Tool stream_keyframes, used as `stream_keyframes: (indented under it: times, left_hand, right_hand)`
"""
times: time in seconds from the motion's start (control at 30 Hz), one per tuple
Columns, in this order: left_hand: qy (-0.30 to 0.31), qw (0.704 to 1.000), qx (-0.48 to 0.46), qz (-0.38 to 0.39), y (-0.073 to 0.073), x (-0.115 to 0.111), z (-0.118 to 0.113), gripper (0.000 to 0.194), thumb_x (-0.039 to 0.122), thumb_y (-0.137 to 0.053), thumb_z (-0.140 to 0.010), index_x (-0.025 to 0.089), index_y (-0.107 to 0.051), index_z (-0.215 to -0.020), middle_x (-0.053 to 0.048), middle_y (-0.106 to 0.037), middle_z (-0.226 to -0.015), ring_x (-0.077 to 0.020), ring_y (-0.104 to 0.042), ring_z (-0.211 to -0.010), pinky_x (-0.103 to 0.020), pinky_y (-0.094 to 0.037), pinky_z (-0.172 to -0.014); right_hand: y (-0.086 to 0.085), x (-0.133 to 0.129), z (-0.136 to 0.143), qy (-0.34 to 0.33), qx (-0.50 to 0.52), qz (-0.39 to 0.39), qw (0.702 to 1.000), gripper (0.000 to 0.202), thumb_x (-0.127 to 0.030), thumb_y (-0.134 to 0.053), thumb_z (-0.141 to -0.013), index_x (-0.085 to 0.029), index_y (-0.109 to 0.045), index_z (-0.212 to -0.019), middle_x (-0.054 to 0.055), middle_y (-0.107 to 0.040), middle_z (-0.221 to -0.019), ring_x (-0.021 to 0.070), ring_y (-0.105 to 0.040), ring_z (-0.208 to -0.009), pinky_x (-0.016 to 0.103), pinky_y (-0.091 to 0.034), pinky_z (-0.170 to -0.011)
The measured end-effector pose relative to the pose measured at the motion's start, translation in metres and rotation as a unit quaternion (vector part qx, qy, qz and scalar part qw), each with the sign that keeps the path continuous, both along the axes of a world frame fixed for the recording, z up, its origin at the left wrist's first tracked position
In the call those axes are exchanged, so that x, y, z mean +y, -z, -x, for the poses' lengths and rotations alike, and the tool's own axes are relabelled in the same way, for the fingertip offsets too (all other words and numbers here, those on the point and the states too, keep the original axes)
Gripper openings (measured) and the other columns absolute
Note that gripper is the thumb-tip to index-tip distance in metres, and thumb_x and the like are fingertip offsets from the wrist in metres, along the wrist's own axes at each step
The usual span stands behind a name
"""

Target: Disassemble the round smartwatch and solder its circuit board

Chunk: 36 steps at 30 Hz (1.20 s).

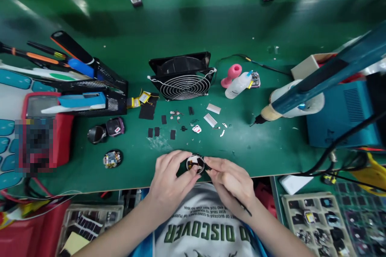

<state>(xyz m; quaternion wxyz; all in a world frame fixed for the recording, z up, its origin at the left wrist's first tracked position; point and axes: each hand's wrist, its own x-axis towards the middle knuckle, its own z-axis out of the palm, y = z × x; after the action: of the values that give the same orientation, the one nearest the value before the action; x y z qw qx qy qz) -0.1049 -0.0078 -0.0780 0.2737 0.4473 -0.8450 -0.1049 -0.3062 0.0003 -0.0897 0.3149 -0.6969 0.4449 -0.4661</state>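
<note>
At the front edge of the green bench, a small round device with exposed inner parts is held up. My left hand grips it from the left, fingers at its rim and thumb over its lower part. My right hand is closed round a thin dark tool, whose handle sticks out below the palm; its fingertips meet the device's right side. Beyond the hands lie a red-and-white piece, black pads and two pale strips.
A fan stands behind the small parts. Left are a tool holder, a red meter and another round device. A clear bottle, a blue handled tool and a blue box are right.
</note>
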Motion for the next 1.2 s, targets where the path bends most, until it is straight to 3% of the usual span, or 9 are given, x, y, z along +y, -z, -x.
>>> stream_keyframes:
  times: [0.13, 0.37, 0.43, 0.6, 0.77, 0.87, 0.97, 1.1, 1.2]
  left_hand:
    - [-0.003, 1.0, 0.002, -0.01, 0.001, 0.0, 0.001, 0.001, 0.017, -0.068, -0.095, 0.018, -0.068, -0.095, -0.011, -0.066, -0.118, -0.0263, -0.059, -0.111, -0.041, -0.045, -0.091]
    - [-0.013, 1.0, -0.005, -0.017, 0.002, -0.001, 0.001, 0.004, 0.018, -0.067, -0.095, 0.019, -0.07, -0.093, -0.01, -0.067, -0.117, -0.0248, -0.061, -0.112, -0.04, -0.046, -0.091]
    - [-0.014, 1.0, -0.006, -0.011, 0.001, -0.001, 0.001, 0.005, 0.019, -0.067, -0.095, 0.019, -0.071, -0.092, -0.01, -0.068, -0.117, -0.0249, -0.062, -0.111, -0.04, -0.047, -0.091]
    - [-0.019, 1.0, -0.01, 0.001, 0.004, 0.001, 0.0, 0.006, 0.019, -0.068, -0.094, 0.019, -0.07, -0.089, -0.011, -0.068, -0.117, -0.0263, -0.062, -0.111, -0.042, -0.047, -0.091]
    - [-0.015, 1.0, -0.015, 0.005, 0.006, 0.002, 0.001, 0.001, 0.02, -0.071, -0.092, 0.019, -0.071, -0.092, -0.012, -0.068, -0.118, -0.0275, -0.063, -0.111, -0.043, -0.049, -0.091]
    - [-0.012, 1.0, -0.016, 0.011, 0.005, 0.0, 0.002, 0.002, 0.02, -0.07, -0.092, 0.019, -0.071, -0.09, -0.011, -0.069, -0.116, -0.0257, -0.064, -0.109, -0.041, -0.05, -0.089]
    - [-0.015, 1.0, -0.023, 0.011, 0.004, -0.001, 0.002, 0.005, 0.02, -0.07, -0.092, 0.02, -0.072, -0.087, -0.009, -0.07, -0.114, -0.0247, -0.064, -0.108, -0.04, -0.049, -0.089]
    - [-0.016, 0.999, -0.027, 0.008, 0.003, 0.0, 0.002, 0.006, 0.02, -0.07, -0.092, 0.02, -0.072, -0.086, -0.01, -0.069, -0.114, -0.025, -0.063, -0.108, -0.04, -0.048, -0.089]
    - [-0.016, 0.999, -0.023, 0.017, 0.003, -0.001, 0.003, 0.006, 0.02, -0.07, -0.093, 0.019, -0.071, -0.087, -0.01, -0.07, -0.113, -0.0242, -0.064, -0.107, -0.039, -0.048, -0.088]
  right_hand:
    - [-0.009, -0.015, 0.002, -0.043, -0.024, 0.019, 0.999, 0.027, 0.009, -0.062, -0.088, -0.017, -0.061, -0.081, 0.013, -0.08, -0.104, 0.0216, -0.079, -0.094, 0.033, -0.068, -0.081]
    - [-0.01, -0.018, -0.001, -0.057, -0.012, 0.018, 0.998, 0.028, 0.009, -0.061, -0.088, -0.018, -0.059, -0.079, 0.012, -0.079, -0.105, 0.0214, -0.077, -0.094, 0.035, -0.067, -0.079]
    - [-0.009, -0.016, -0.005, -0.049, 0.0, 0.021, 0.999, 0.026, 0.006, -0.062, -0.089, -0.019, -0.063, -0.081, 0.01, -0.08, -0.104, 0.0211, -0.077, -0.093, 0.035, -0.067, -0.079]
    - [-0.005, -0.003, -0.014, 0.043, 0.046, 0.012, 0.998, 0.025, -0.005, -0.062, -0.096, -0.021, -0.072, -0.112, 0.008, -0.081, -0.103, 0.0216, -0.079, -0.092, 0.034, -0.068, -0.078]
    - [-0.001, 0.01, -0.009, 0.039, 0.069, 0.07, 0.994, 0.03, 0.0, -0.063, -0.094, -0.017, -0.07, -0.117, 0.012, -0.08, -0.107, 0.0226, -0.079, -0.1, 0.032, -0.068, -0.083]
    - [0.002, 0.011, -0.005, 0.034, 0.057, 0.06, 0.996, 0.033, 0.002, -0.065, -0.092, -0.016, -0.07, -0.119, 0.013, -0.079, -0.11, 0.0237, -0.079, -0.101, 0.033, -0.069, -0.083]
    - [0.002, 0.003, -0.003, 0.028, 0.035, 0.02, 0.999, 0.027, 0.0, -0.064, -0.092, -0.019, -0.072, -0.11, 0.011, -0.08, -0.109, 0.0238, -0.079, -0.098, 0.036, -0.069, -0.081]
    - [-0.005, -0.011, 0.0, -0.042, 0.003, 0.03, 0.999, 0.026, 0.005, -0.062, -0.09, -0.019, -0.064, -0.081, 0.01, -0.08, -0.104, 0.0229, -0.078, -0.096, 0.038, -0.068, -0.079]
    - [-0.008, -0.017, 0.002, -0.061, -0.007, 0.013, 0.998, 0.028, 0.005, -0.061, -0.091, -0.02, -0.058, -0.077, 0.01, -0.079, -0.106, 0.0218, -0.077, -0.096, 0.039, -0.067, -0.079]
